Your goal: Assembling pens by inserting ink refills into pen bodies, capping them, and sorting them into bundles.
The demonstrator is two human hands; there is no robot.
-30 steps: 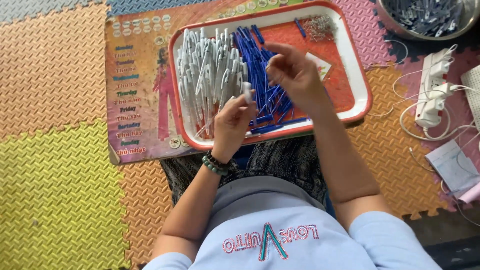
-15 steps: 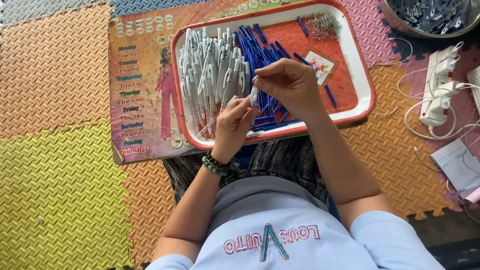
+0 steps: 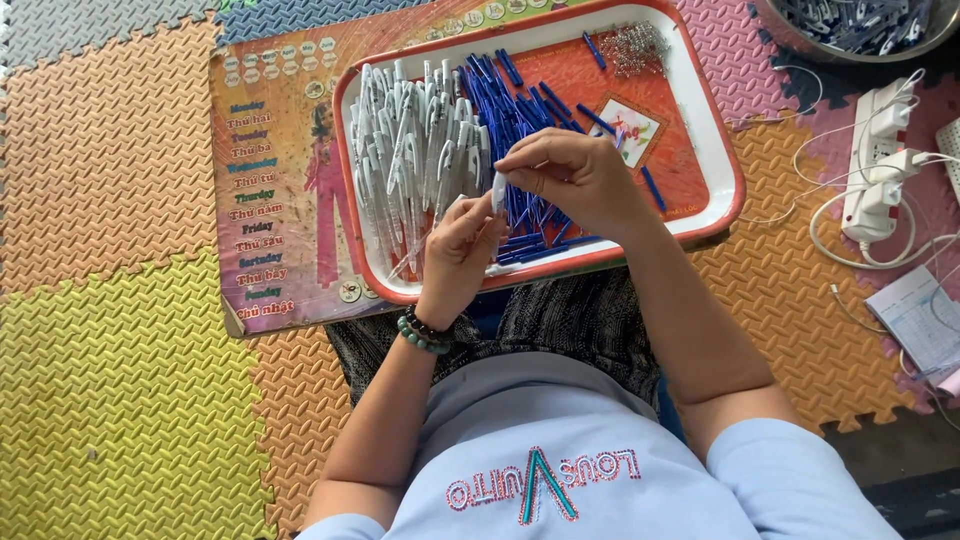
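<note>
Both hands have lifted, pinching what seems a white pen barrel above the red tray of pen parts.

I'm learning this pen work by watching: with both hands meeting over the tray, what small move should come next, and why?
Probably press the two pieces together. The left hand and the right hand both pinch one white pen barrel between them above the tray, where loose white barrels and blue pieces lie sorted.
</note>
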